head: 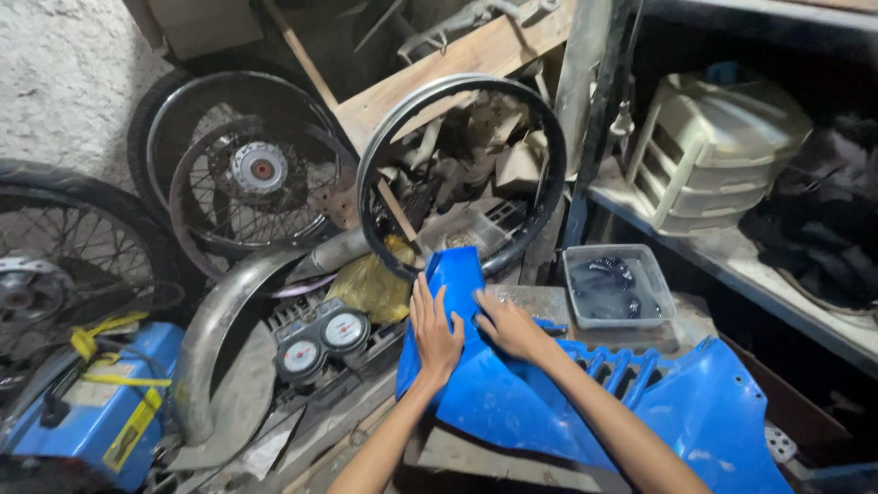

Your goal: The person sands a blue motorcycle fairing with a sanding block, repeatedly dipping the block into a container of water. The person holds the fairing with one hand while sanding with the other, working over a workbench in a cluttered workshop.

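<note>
At the far left a spoked wheel (55, 265) leans by the rough wall, above a blue fuel tank (101, 412) strapped with yellow tape. Next come a second spoked wheel with a hub (251, 174) and a curved chrome mudguard (215, 338), propped against the pile as if stored. A twin-dial gauge cluster (322, 340) lies face up just beside a yellow rag (370, 288), under a bare black rim (462, 174).

In the middle, the blue plastic motorcycle panel (567, 402) rests on a dusty ledge, its narrow end pointing up toward the rim. The left hand (436, 331) lies flat on that narrow end, fingers spread and apart, pressing rather than gripping, seemingly to steady it. The right hand (508, 326) rests just beside it on the same panel, fingers loosely curled over the surface, clamped on nothing.

To the right, a clear plastic tub of dark liquid with parts (615, 285) sits near the panel, and a cream plastic cover (718, 151) sits on the shelf (732, 261).
</note>
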